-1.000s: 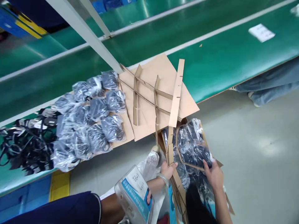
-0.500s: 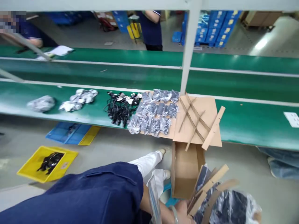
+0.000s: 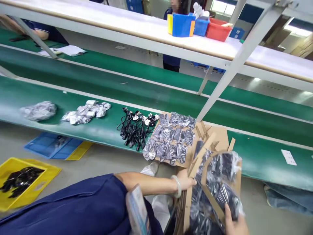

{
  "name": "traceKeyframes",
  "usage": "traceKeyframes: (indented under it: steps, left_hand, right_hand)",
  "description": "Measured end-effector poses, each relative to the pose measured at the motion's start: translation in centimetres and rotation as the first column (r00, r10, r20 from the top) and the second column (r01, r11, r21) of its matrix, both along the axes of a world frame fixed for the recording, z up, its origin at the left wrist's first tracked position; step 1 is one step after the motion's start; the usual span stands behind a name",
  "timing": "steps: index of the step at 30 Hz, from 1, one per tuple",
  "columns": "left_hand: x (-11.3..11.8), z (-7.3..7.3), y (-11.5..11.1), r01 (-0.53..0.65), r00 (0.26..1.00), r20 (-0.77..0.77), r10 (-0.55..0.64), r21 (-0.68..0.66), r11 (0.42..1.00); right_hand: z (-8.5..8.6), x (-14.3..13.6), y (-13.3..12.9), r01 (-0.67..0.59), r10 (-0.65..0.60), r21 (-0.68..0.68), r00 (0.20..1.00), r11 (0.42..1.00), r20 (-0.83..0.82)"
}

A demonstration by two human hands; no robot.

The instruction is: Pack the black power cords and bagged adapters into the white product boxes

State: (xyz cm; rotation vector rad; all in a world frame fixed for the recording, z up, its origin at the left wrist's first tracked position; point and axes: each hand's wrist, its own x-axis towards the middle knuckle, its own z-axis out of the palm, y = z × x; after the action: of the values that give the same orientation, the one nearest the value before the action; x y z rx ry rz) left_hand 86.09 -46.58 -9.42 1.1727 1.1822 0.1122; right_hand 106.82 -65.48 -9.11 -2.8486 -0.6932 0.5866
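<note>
My left hand (image 3: 185,179), with a pale bangle at the wrist, is closed on the left side of a bundle of cardboard strips (image 3: 195,163) and plastic-wrapped black items (image 3: 220,169). At the bundle's lower right, my right hand (image 3: 236,225) presses its fingers and thumb round the wrapped items and cardboard. Behind the bundle, rows of wrapped black items (image 3: 168,135) lie on a cardboard sheet on the green bench (image 3: 259,160). More cardboard strips (image 3: 231,144) rest on a second sheet, partly hidden by the bundle.
Black cables (image 3: 135,129) and two plastic-wrapped heaps (image 3: 39,111) lie along the bench. A slanted white post (image 3: 220,85) rises behind it. Yellow (image 3: 49,173) and blue (image 3: 46,143) bins stand on the floor at left. People are across the benches.
The bundle has come up from the lower right to the bench edge, with my hands on it. The view has tilted, and a shelf with bins now shows. The open carton is no longer visible.
</note>
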Motion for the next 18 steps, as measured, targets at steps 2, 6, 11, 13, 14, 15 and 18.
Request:
traceKeyframes:
  steps: [2,6,11,13,14,15,18]
  left_hand:
    - [-2.2,-0.1,5.7,-0.033,0.999,-0.022,0.034,0.041,0.999]
    - [-6.3,-1.3,16.6,-0.09,0.992,-0.076,0.099,0.117,0.989]
    - [-10.6,-5.3,27.7,-0.201,0.969,-0.121,0.215,0.119,0.972]
    - [-12.0,-7.6,30.7,-0.266,0.95,-0.143,0.278,0.097,0.959]
    - [-12.7,-8.7,31.8,-0.301,0.937,-0.157,0.311,0.082,0.95]
    - [-13.3,-9.8,32.7,-0.336,0.924,-0.171,0.343,0.069,0.939]
    - [-14.9,-12.3,33.6,-0.434,0.878,-0.197,0.437,0.058,0.899]
  right_hand:
    - [-0.8,-1.4,7.2,-0.024,0.025,-0.03,1.0,0.999,0.019]
    - [-3.6,-5.1,20.9,-0.092,0.092,0.115,0.996,0.989,0.001]
    - [-8.2,-9.0,33.9,-0.106,0.14,0.236,0.981,0.966,-0.131]
    - [-9.8,-9.3,37.0,-0.096,0.133,0.218,0.978,0.971,-0.161]
    - [-10.5,-9.1,37.9,-0.091,0.127,0.202,0.977,0.975,-0.171]
    - [-11.1,-8.7,38.5,-0.093,0.128,0.188,0.975,0.978,-0.183]
    - [-12.4,-7.9,38.4,-0.143,0.175,0.173,0.966,0.974,-0.19]
